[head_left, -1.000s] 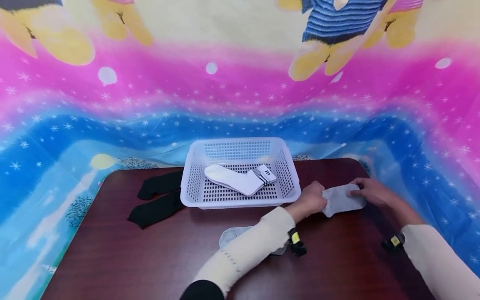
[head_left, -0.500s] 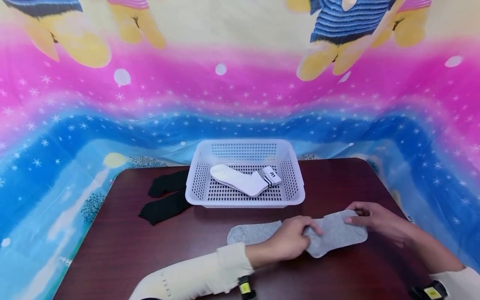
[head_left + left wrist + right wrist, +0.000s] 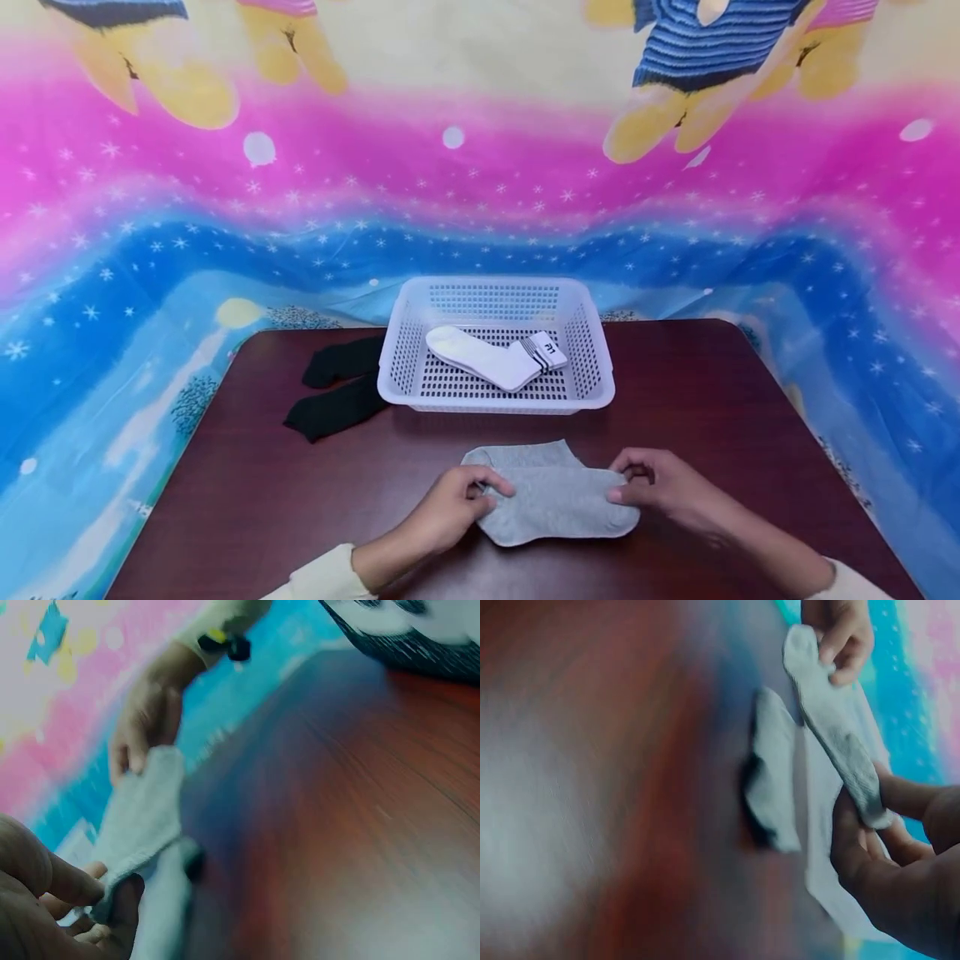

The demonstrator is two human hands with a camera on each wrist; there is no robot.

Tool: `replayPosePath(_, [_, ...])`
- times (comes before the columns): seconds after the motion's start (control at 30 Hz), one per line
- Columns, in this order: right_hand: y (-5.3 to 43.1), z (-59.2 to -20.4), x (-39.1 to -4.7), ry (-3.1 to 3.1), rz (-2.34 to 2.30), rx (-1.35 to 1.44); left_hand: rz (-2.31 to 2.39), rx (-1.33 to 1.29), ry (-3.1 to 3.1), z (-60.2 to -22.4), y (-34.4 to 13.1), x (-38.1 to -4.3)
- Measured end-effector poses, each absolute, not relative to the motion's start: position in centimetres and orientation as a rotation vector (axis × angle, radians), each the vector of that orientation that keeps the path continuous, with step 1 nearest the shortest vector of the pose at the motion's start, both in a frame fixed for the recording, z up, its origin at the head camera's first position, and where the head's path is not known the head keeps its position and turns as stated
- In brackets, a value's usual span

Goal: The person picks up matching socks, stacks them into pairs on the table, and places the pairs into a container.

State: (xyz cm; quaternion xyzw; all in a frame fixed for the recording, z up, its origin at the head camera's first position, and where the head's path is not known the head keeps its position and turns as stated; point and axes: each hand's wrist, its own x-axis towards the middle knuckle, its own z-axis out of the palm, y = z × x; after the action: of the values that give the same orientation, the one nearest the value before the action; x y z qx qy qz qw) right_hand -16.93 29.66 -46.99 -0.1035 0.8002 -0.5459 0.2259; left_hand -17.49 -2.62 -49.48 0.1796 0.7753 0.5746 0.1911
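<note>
Since the earlier frames, the upper sock (image 3: 558, 504) has been carried leftward over the counter (image 3: 300, 508) to a place in front of the basket (image 3: 495, 406), and much of the lower sock (image 3: 528, 455) is now hidden beneath it. It is held stretched between both hands, its left end pinched by the left hand (image 3: 456, 502), its right end by the right hand (image 3: 663, 483).

Basket (image 3: 495, 403), at back of table (image 3: 712, 408): contained one crew sock (image 3: 476, 358); to its left lay two further socks (image 3: 337, 410); before it, an ankle sock (image 3: 562, 504) spanned left hand (image 3: 459, 504) to right hand (image 3: 660, 485), a second ankle sock (image 3: 528, 456) just behind
</note>
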Motion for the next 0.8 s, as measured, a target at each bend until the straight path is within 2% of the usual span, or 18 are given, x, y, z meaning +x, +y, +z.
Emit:
replayPosePath(0.17, [28.0, -49.2, -16.5, 2.183, -1.569, -0.268, 1.588, 0.427, 2.153, -51.7, -4.7, -16.6])
replayPosePath(0.33, [27.5, -50.8, -15.9, 2.140, -1.611, -0.381, 1.570, 0.424, 2.196, -52.5, -5.6, -16.2])
replayPosePath(0.5, [27.0, -51.7, -15.2, 2.189, -1.636, -0.414, 1.478, 0.489, 2.315, -52.5, -5.7, -15.8])
replayPosePath(0.6, [26.7, -52.0, -14.8, 2.256, -1.614, -0.339, 1.400, 0.553, 2.387, -52.6, -5.6, -15.6])
replayPosePath(0.8, [26.2, -52.5, -14.3, 2.513, -1.419, -0.317, 1.240, 0.675, 2.518, -52.6, -5.2, -15.4])
